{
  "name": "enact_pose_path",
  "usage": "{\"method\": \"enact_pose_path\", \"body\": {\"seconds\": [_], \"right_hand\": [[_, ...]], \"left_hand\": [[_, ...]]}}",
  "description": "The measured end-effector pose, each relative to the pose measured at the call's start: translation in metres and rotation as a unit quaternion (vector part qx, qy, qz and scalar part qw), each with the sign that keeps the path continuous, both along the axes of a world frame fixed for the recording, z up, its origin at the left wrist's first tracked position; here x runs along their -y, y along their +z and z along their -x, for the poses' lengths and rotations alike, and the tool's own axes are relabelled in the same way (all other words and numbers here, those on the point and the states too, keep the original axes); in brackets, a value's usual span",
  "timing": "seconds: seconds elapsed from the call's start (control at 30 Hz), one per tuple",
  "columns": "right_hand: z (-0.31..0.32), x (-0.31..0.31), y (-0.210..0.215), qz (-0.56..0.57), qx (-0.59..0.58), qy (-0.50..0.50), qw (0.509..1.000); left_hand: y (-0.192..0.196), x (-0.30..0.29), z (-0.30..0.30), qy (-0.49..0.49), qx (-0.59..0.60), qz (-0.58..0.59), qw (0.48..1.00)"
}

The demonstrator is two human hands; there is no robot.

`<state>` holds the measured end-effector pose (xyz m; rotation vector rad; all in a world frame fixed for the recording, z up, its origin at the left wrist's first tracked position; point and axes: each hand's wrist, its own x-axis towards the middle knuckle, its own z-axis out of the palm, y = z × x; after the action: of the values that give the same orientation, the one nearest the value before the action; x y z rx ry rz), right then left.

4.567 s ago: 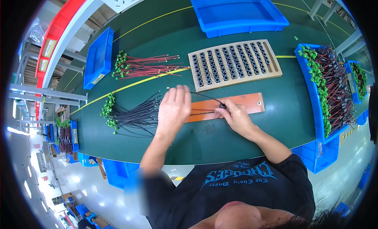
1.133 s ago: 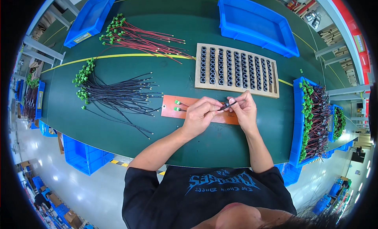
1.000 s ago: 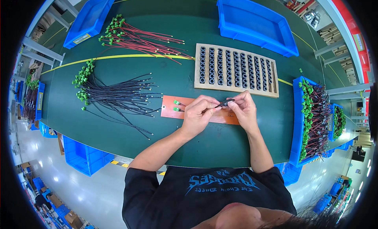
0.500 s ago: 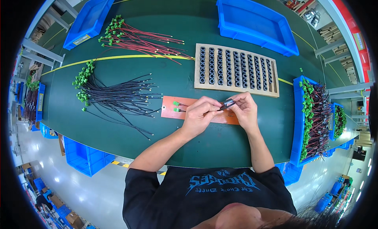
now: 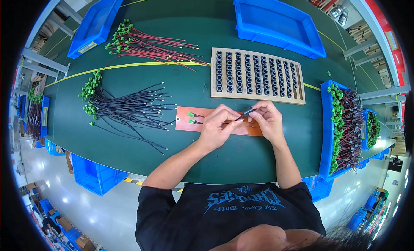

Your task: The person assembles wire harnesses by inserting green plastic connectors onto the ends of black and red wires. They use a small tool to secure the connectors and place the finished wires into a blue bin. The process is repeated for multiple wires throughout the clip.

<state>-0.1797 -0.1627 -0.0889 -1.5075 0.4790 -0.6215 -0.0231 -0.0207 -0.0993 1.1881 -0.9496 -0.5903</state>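
Held between both hands: a small black cylindrical piece (image 5: 247, 112), in view over the far edge of the orange board (image 5: 243, 129), back from the near edge of the desk (image 5: 228, 164). Left hand (image 5: 217, 125) narrowed to a pinch at the piece's lower left end; right hand (image 5: 270, 120) likewise narrowed, at the other end. Just changed: a broad, looped look half a second ago, now a slim, slanting one, apparently from a turn between the fingers. Meaning, by judgement: fine handling of this one piece, neither hand free. Impossible to tell whether hollow or threaded with wire. Nearer the desk's left edge, loose black wires (image 5: 133, 105).
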Motion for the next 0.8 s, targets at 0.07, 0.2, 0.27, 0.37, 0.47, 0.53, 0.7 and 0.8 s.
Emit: {"method": "enact_pose_path", "body": {"seconds": [0.07,0.2,0.27,0.37,0.47,0.53,0.7,0.8], "right_hand": [[0.0009,0.0010,-0.0025,-0.007,-0.001,-0.006,1.000],[0.0004,-0.0004,-0.0037,-0.023,0.013,-0.013,1.000],[0.0008,0.0003,-0.0026,-0.023,0.007,-0.007,1.000],[0.0009,-0.0009,-0.0006,-0.008,0.014,0.004,1.000],[-0.0029,-0.0069,-0.0014,0.000,0.008,0.009,1.000],[-0.0028,-0.0082,-0.0023,0.004,-0.004,0.010,1.000],[0.0005,-0.0016,0.0021,0.003,-0.003,0.021,1.000],[0.0002,-0.0007,0.0032,0.008,-0.004,0.027,1.000]], "left_hand": [[-0.0006,0.0001,-0.0015,-0.006,0.023,-0.019,1.000],[-0.0065,-0.0026,-0.0064,-0.009,0.049,-0.018,0.999],[-0.0082,-0.0021,-0.0071,0.010,0.067,0.005,0.998],[-0.0094,-0.0013,-0.0066,0.007,0.068,0.021,0.997],[-0.0101,-0.0007,-0.0046,-0.019,0.070,0.033,0.997],[-0.0095,-0.0006,-0.0032,-0.028,0.076,0.035,0.996],[-0.0049,-0.0012,-0.0055,0.011,0.089,0.005,0.996],[-0.0044,-0.0026,-0.0043,0.002,0.087,0.016,0.996]]}}
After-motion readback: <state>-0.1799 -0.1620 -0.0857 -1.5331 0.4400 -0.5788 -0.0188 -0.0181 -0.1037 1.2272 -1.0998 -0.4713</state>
